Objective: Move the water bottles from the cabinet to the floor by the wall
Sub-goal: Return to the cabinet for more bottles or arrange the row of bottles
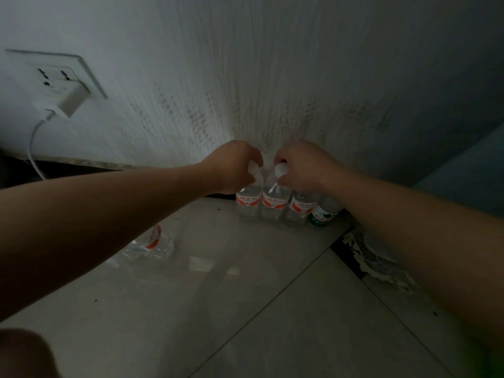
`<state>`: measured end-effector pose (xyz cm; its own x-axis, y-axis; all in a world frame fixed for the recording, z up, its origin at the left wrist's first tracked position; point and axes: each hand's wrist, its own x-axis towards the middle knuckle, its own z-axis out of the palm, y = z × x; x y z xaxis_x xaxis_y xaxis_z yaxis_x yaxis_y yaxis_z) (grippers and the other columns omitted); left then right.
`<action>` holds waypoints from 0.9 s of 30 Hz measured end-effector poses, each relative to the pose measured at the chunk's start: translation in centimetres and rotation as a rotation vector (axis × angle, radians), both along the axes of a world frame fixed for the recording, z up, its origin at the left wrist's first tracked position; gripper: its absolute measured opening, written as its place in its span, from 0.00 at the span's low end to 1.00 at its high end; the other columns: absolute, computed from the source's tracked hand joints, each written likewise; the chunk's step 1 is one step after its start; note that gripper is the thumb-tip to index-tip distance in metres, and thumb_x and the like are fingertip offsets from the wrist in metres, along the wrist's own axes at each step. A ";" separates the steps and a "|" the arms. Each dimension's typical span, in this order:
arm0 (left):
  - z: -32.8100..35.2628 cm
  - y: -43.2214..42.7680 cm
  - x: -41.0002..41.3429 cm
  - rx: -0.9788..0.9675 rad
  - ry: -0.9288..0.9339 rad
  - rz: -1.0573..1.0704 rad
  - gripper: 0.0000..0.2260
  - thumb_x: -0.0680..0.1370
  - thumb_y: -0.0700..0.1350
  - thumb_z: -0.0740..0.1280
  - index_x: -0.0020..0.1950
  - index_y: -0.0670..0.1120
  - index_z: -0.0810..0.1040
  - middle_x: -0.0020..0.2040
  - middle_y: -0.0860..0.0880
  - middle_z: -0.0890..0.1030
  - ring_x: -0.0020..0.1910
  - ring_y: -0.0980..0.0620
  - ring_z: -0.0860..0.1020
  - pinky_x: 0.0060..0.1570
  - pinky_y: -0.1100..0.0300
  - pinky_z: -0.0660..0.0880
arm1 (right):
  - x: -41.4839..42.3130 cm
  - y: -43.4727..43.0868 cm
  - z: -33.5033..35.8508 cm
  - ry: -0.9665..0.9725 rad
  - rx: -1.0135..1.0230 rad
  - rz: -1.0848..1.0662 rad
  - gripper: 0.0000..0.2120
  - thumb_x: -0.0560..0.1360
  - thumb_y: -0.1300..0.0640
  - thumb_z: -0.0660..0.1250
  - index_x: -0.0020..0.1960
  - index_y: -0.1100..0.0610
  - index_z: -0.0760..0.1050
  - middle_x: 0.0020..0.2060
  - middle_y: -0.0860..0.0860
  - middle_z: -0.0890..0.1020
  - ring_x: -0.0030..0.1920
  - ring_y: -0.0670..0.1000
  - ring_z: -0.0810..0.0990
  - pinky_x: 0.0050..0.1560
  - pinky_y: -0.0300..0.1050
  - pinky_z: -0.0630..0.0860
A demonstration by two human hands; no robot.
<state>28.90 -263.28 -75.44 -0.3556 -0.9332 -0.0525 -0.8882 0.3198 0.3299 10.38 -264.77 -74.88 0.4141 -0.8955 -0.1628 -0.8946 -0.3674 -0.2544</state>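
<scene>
Floor of pale glossy tile fills the lower view, w/ a dark grout line running diag. across it. Blurred dark shape at bottom-left corner; can't tell what it is. Two bare forearms extend fwd from either side toward the wall.

Left of centre, partly behind the left forearm, a crushed bottle, clear w/ a red label, lies on its side on the tile, well apart from the others. At right, torn pale scraps lie along the floor edge, just beside the right forearm.

Further on, four water bottles stand upright in a tight row at the foot of the wall. From left: first bottle, second bottle and third bottle, all clear w/ red-and-white labels. A green-label bottle is at the right end, partly hidden by the right wrist.

Left hand comes down from above, its grip curled round the white cap and neck of the first bottle. Right hand does likewise, its grip closed on the white cap of the second bottle. Hands are near each other, not touching.

Behind them rises the wall, white w/ vertical streaks and grey smudges low down. Far upper left is a wall socket w/ a white charger plugged in and a cable hanging from it. Blue-grey surface at far right; unclear what it is.
</scene>
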 end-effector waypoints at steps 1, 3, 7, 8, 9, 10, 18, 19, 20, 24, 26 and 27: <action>0.0 0.0 0.0 -0.005 0.000 -0.006 0.16 0.73 0.43 0.71 0.60 0.48 0.81 0.58 0.46 0.81 0.57 0.46 0.78 0.53 0.57 0.71 | 0.0 0.0 0.0 -0.002 -0.002 -0.001 0.13 0.70 0.57 0.72 0.54 0.54 0.79 0.49 0.53 0.80 0.47 0.53 0.77 0.42 0.44 0.72; 0.1 0.1 -0.1 -0.014 0.000 -0.008 0.15 0.74 0.43 0.71 0.61 0.47 0.81 0.58 0.46 0.81 0.57 0.46 0.78 0.53 0.58 0.71 | 0.0 0.0 0.0 -0.001 -0.002 0.001 0.12 0.70 0.57 0.71 0.54 0.54 0.79 0.49 0.53 0.80 0.46 0.52 0.77 0.42 0.44 0.71; 0.1 0.2 -0.2 -0.022 -0.008 -0.002 0.16 0.74 0.43 0.72 0.62 0.47 0.80 0.58 0.46 0.81 0.57 0.47 0.77 0.55 0.56 0.72 | 0.1 0.2 0.2 -0.001 0.007 -0.006 0.14 0.71 0.58 0.70 0.56 0.54 0.79 0.51 0.52 0.80 0.49 0.53 0.78 0.45 0.45 0.74; 0.0 0.1 -0.2 -0.021 -0.013 -0.001 0.17 0.74 0.44 0.72 0.62 0.47 0.79 0.58 0.46 0.81 0.57 0.47 0.78 0.55 0.55 0.73 | 0.2 0.2 0.3 0.000 0.009 -0.002 0.14 0.71 0.58 0.69 0.57 0.54 0.79 0.51 0.53 0.80 0.49 0.54 0.78 0.46 0.46 0.75; 0.0 0.1 -0.2 -0.018 -0.018 0.003 0.17 0.73 0.44 0.72 0.62 0.47 0.79 0.58 0.46 0.81 0.57 0.47 0.78 0.55 0.56 0.73 | 0.2 0.2 0.3 0.003 0.011 -0.002 0.15 0.71 0.58 0.69 0.57 0.54 0.78 0.52 0.53 0.80 0.49 0.54 0.78 0.47 0.47 0.76; -0.1 0.1 -0.2 -0.017 -0.022 0.009 0.17 0.73 0.44 0.72 0.62 0.48 0.79 0.58 0.46 0.81 0.57 0.47 0.77 0.55 0.56 0.73 | 0.2 0.3 0.4 0.007 0.012 -0.003 0.15 0.71 0.58 0.69 0.57 0.54 0.78 0.52 0.53 0.80 0.49 0.54 0.78 0.48 0.48 0.77; -0.2 0.0 -0.3 -0.008 -0.061 0.017 0.19 0.73 0.46 0.73 0.64 0.49 0.78 0.60 0.47 0.80 0.59 0.47 0.77 0.56 0.54 0.73 | 0.1 0.3 0.7 0.008 0.014 -0.010 0.23 0.70 0.56 0.71 0.65 0.52 0.75 0.58 0.51 0.79 0.55 0.53 0.77 0.50 0.46 0.75; -0.1 0.1 -0.3 -0.004 -0.067 0.017 0.20 0.73 0.47 0.73 0.64 0.49 0.77 0.60 0.47 0.80 0.59 0.47 0.77 0.56 0.54 0.73 | 0.1 0.3 0.8 0.005 0.015 -0.013 0.23 0.70 0.55 0.71 0.65 0.52 0.74 0.58 0.51 0.79 0.54 0.52 0.77 0.51 0.47 0.76; -0.1 0.1 -0.2 -0.004 -0.066 0.019 0.21 0.72 0.49 0.73 0.65 0.50 0.77 0.61 0.47 0.79 0.60 0.47 0.77 0.57 0.53 0.73 | 0.2 0.3 0.9 0.003 0.016 -0.014 0.24 0.70 0.53 0.72 0.65 0.51 0.74 0.58 0.51 0.79 0.54 0.52 0.77 0.52 0.48 0.77; 0.4 0.2 0.3 -0.003 -0.035 0.047 0.24 0.71 0.53 0.75 0.66 0.52 0.75 0.62 0.50 0.78 0.60 0.49 0.76 0.57 0.55 0.73 | 0.6 0.3 1.7 0.002 0.010 -0.008 0.26 0.68 0.47 0.73 0.64 0.50 0.74 0.55 0.49 0.79 0.51 0.51 0.78 0.51 0.49 0.78; 0.9 0.3 0.8 0.007 -0.008 0.064 0.25 0.71 0.56 0.75 0.66 0.53 0.75 0.60 0.51 0.78 0.55 0.52 0.76 0.54 0.57 0.73 | 0.8 0.3 2.2 0.000 -0.023 0.007 0.26 0.68 0.44 0.72 0.63 0.50 0.75 0.54 0.49 0.79 0.50 0.51 0.78 0.48 0.47 0.77; 1.2 0.3 1.1 0.011 0.006 0.074 0.25 0.71 0.57 0.74 0.66 0.53 0.74 0.59 0.52 0.78 0.52 0.54 0.75 0.52 0.58 0.73 | 1.0 0.3 2.4 -0.005 -0.042 0.013 0.25 0.68 0.43 0.72 0.63 0.51 0.76 0.54 0.49 0.79 0.49 0.50 0.77 0.46 0.46 0.76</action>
<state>30.02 -262.93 -74.25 -0.2858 -0.9563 -0.0612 -0.9072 0.2495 0.3387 11.40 -264.47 -72.49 0.4266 -0.8961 -0.1229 -0.8884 -0.3896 -0.2430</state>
